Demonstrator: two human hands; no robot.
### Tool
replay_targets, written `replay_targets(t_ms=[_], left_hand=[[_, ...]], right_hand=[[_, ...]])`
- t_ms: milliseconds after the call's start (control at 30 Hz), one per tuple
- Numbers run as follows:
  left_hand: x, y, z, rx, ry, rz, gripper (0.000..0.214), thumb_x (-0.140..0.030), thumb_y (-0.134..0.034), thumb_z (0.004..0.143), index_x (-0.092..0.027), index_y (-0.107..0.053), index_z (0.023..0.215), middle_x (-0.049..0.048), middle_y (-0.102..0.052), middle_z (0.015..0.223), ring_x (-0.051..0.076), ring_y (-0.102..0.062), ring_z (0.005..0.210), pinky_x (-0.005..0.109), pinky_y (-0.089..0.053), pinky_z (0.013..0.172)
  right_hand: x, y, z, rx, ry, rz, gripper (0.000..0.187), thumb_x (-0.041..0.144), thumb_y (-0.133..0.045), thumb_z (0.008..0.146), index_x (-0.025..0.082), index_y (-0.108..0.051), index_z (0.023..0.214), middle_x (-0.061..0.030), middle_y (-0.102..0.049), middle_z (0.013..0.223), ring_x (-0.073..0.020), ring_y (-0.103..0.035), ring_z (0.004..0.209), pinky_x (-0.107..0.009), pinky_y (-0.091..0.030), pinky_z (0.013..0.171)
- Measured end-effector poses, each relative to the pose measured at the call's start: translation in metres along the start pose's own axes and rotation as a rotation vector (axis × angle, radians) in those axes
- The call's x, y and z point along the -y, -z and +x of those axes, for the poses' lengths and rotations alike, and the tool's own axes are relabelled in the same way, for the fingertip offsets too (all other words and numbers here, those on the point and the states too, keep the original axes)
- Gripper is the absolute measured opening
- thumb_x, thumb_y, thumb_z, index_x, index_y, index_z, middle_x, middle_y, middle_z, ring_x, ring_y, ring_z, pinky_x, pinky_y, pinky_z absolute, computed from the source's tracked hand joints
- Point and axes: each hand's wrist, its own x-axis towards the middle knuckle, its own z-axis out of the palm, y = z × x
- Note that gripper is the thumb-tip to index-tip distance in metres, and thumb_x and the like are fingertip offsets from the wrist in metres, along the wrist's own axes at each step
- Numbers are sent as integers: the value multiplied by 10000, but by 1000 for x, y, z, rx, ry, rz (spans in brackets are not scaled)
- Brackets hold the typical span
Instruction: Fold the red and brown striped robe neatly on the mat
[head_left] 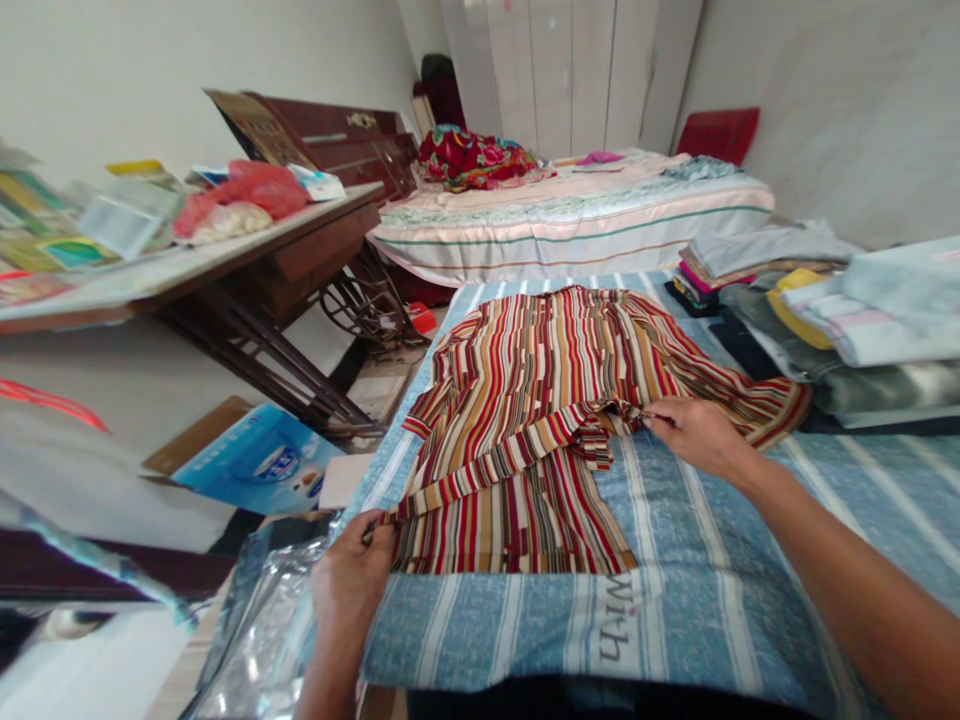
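Note:
A striped shirt (525, 360) in red, tan, white and dark brown lies spread on a blue striped bedsheet (675, 560), its collar pointing away from me. A long strip of the same striped cloth (495, 460) runs slantwise across the shirt's lower part. My left hand (356, 560) pinches the strip's left end near the hem. My right hand (694, 432) pinches bunched cloth at the other end, beside the shirt's right edge. One sleeve (750, 395) fans out to the right; the other sleeve (431, 405) lies folded at the left.
Folded clothes (840, 300) are piled at the right. Left of the bed stands a table (315, 225) with bags and boxes on it, above a treadle wheel (360, 300). A blue carton (255, 455) sits below. Another bed (585, 220) is at the back.

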Motion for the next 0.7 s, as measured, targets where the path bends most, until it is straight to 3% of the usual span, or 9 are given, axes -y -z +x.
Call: replay_targets(t_ms=[100,167,267,300,333,400,533,600,700], left_hand=[[-3,8,1,32,53,-22,277,-340,-495,760,-190,-661,924,51,-684,720,243,-641,678,333,-486,631],[-12,18,-3,-20,15,-14,320,-314,-500,762,-159,-617,1016,85,-681,856,266,-644,775,374,-506,680],[-43,32,-21,-253,-202,-18,362,-329,-499,808,-147,-551,1118,134,-598,1126,296,-582,1017,428,-497,826],[-57,33,-29,-332,-258,-71,336,-335,-500,823,-150,-555,1099,128,-595,1125,283,-582,1020,420,-498,847],[-73,31,-39,-327,-343,-144,295,-328,-501,837,-157,-566,1068,110,-615,1086,254,-599,992,398,-503,858],[-107,21,-57,-124,-582,-284,221,-301,-517,846,-186,-594,1018,68,-658,992,205,-626,950,355,-507,880],[-154,-7,-86,360,-904,-248,289,-257,-594,794,-202,-609,1077,98,-580,1250,243,-530,1168,428,-435,1005],[-157,-15,-92,479,-915,-156,378,-270,-626,762,-198,-591,1131,111,-511,1343,285,-452,1254,502,-379,1042],[-136,-18,-90,502,-880,-64,501,-282,-637,744,-170,-535,1221,143,-464,1385,316,-414,1284,554,-347,1047]], right_hand=[[0,12,0,-54,-76,154,268,318,-442,840,197,-605,665,24,-568,592,-118,-520,558,-233,-372,562],[0,17,0,-121,-118,222,255,332,-462,828,191,-643,717,18,-597,609,-127,-535,574,-239,-386,572],[3,22,-1,-218,-162,295,253,328,-474,815,181,-679,815,3,-647,679,-145,-570,628,-254,-413,603],[5,24,0,-248,-167,309,253,325,-475,812,181,-683,825,-1,-656,695,-151,-580,646,-259,-421,613],[8,25,0,-279,-169,317,250,322,-478,810,181,-684,825,-4,-663,707,-157,-588,663,-263,-429,623],[11,27,4,-340,-174,315,242,319,-480,809,185,-683,814,-7,-668,710,-166,-601,690,-269,-441,641],[6,29,11,-399,-202,167,233,308,-470,826,201,-677,841,-19,-670,725,-181,-614,721,-291,-458,687],[2,28,9,-408,-225,-28,234,299,-475,827,199,-672,903,-47,-676,783,-207,-616,757,-328,-466,714],[7,22,-7,-419,-138,-255,280,278,-483,832,145,-646,1017,-130,-660,931,-277,-596,906,-413,-472,783]])
